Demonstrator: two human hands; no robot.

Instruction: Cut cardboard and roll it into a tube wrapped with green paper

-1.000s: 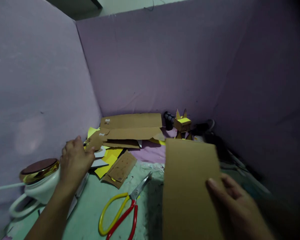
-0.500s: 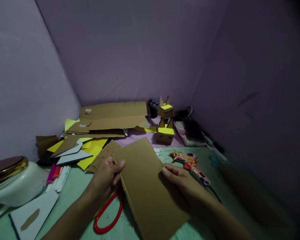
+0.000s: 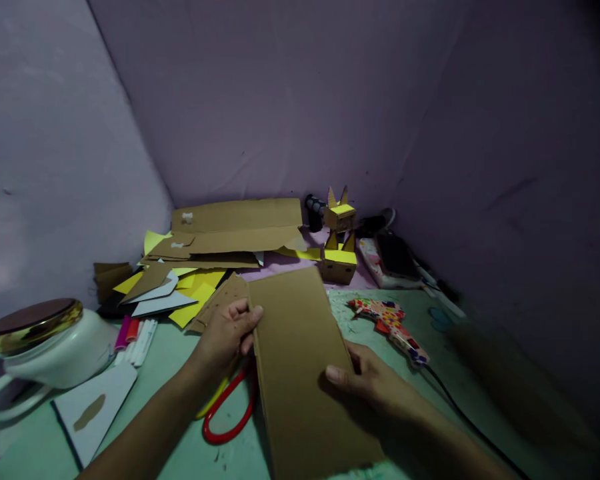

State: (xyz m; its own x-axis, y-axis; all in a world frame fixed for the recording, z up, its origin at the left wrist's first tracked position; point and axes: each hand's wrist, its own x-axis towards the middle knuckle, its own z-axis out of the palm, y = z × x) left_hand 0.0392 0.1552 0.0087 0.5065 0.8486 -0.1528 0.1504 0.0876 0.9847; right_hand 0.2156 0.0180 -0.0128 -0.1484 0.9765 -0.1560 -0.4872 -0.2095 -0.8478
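Observation:
A long brown cardboard piece [image 3: 300, 373] is held up before me, its near end low in the view. My left hand [image 3: 233, 327] pinches its upper left edge between thumb and fingers. On the right edge, lower down, my right hand [image 3: 365, 380] grips it, thumb on the face and fingers behind. Under the cardboard, partly hidden, lie scissors with a red handle loop [image 3: 230, 407]; a bit of yellow shows beside it. To the right rests a glue gun [image 3: 393, 327] with a flowery pattern and a black cord.
Behind stand two small cardboard boxes with pointed ears [image 3: 339, 265]. Cardboard sheets [image 3: 240, 227] and yellow paper [image 3: 200, 297] pile up at the back left. Markers [image 3: 137, 340], a white lidded pot [image 3: 65, 347] and a white paper piece [image 3: 97, 410] lie left. A phone [image 3: 396, 255] is at right.
My right hand has slid down the cardboard's right edge, and the cardboard stands a little straighter. The whole scene has shifted slightly right in view.

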